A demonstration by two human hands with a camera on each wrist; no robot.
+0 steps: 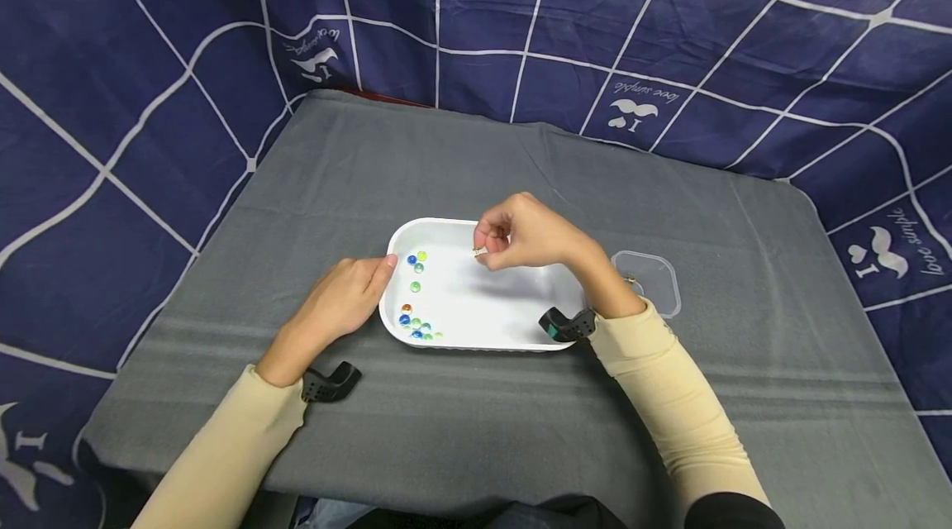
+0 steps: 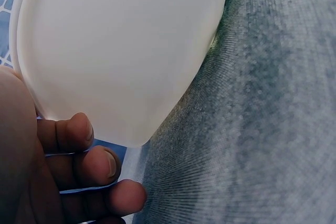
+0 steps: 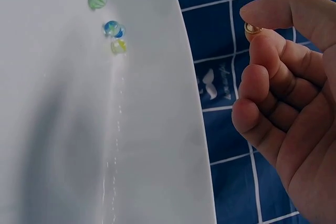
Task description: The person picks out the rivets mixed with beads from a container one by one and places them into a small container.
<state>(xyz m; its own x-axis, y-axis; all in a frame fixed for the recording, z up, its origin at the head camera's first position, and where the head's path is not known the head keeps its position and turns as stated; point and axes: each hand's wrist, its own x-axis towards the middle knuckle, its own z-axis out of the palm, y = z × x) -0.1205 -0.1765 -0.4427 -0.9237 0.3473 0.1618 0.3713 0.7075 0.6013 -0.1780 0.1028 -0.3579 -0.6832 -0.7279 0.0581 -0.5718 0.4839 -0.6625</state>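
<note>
A white tray (image 1: 506, 335) with rounded corners lies on the table, and several coloured glass marbles (image 1: 415, 287) sit along its left side. My left hand (image 1: 342, 297) grips the tray's left rim, thumb over the edge and fingers outside; in the left wrist view those fingers (image 2: 100, 166) curl beside the tray wall. Above the tray, my right hand (image 1: 531, 231) pinches a small gold ring (image 3: 253, 28) between thumb and index finger. In the head view the ring is tiny and mostly covered by the fingertips.
Right of the tray, partly behind the right forearm, lies a shallow clear plastic container (image 1: 654, 285) with a small gold-coloured piece (image 1: 630, 279) in it. A grey cloth (image 1: 759, 347) covers the table. Blue curtains (image 1: 476, 8) with white lines hang around it.
</note>
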